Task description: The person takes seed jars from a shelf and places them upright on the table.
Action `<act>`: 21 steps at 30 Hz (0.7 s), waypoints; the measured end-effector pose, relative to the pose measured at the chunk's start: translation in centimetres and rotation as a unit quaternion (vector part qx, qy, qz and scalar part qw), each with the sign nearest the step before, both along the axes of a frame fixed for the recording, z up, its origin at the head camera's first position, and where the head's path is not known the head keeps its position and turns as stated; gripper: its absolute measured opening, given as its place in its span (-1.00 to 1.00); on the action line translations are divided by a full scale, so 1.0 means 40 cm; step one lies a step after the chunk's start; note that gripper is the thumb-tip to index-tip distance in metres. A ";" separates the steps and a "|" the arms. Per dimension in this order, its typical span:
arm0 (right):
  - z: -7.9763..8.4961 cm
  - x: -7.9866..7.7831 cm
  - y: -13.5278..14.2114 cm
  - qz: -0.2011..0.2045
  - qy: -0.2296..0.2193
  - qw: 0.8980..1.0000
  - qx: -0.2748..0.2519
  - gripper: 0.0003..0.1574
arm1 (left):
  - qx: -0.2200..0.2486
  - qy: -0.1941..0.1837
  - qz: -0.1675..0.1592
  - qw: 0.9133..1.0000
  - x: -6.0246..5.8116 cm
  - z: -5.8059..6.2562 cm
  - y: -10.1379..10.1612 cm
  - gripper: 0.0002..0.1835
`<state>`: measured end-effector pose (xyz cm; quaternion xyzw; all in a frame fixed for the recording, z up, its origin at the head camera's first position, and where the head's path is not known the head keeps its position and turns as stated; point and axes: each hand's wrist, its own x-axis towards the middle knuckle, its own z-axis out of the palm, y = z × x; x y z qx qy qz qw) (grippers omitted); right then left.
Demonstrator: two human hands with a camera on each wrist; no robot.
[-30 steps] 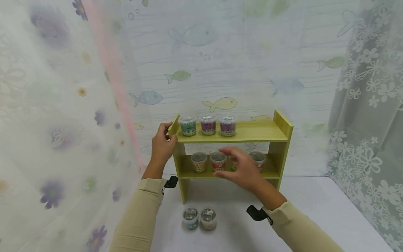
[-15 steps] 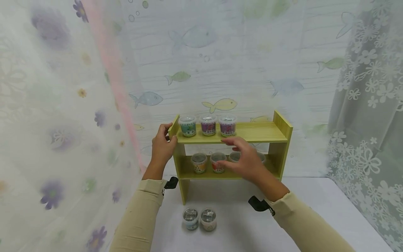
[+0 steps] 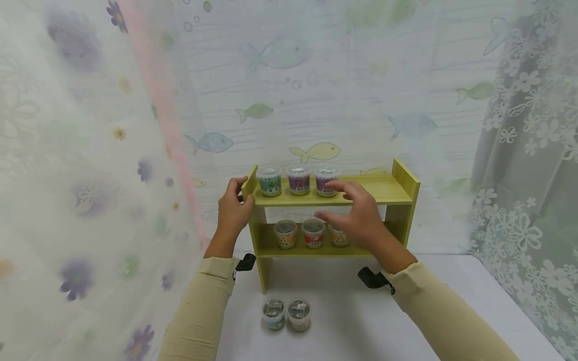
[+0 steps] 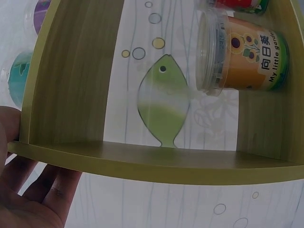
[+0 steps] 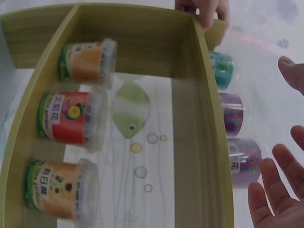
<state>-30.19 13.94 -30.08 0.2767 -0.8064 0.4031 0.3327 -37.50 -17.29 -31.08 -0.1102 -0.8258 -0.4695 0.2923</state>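
My left hand (image 3: 233,208) grips the left side panel of a small yellow-green wooden shelf (image 3: 293,201), thumb in front and fingers behind. In the left wrist view, those fingers (image 4: 57,190) show past the panel's edge. My right hand (image 3: 356,210) hovers before the right half of the shelf, fingers spread and holding nothing. Its fingertips overlap the right one of two purple-labelled plastic cups (image 3: 325,175) on the upper board; in the right wrist view they are near that cup (image 5: 242,164). A second purple cup (image 3: 298,181) and a teal cup (image 3: 269,181) stand left of it.
On the lower board stand an orange-labelled cup (image 3: 286,234), a red one (image 3: 313,234) and another orange one (image 3: 337,236) partly behind my right hand. Two silver-lidded cups (image 3: 273,315) (image 3: 299,316) sit on the white table (image 3: 343,321) in front. Patterned curtains (image 3: 361,100) hang behind.
My right hand has risen from in front of the lower board to the upper board's height and shifted slightly right. My left hand and the cups have stayed in place.
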 end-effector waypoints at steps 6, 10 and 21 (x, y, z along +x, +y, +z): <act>0.014 -0.030 0.008 -0.028 -0.004 0.999 -0.030 -0.18 | -0.001 -0.004 0.004 1.000 -0.001 -0.002 -0.001 -0.48; 0.023 -0.052 0.012 -0.041 -0.042 0.997 -0.052 -0.14 | -0.001 -0.005 0.003 1.000 0.000 -0.003 -0.002 -0.48; 0.062 -0.104 0.020 -0.033 -0.119 0.990 -0.062 0.00 | 0.004 -0.006 0.002 1.000 -0.003 0.000 0.002 -0.48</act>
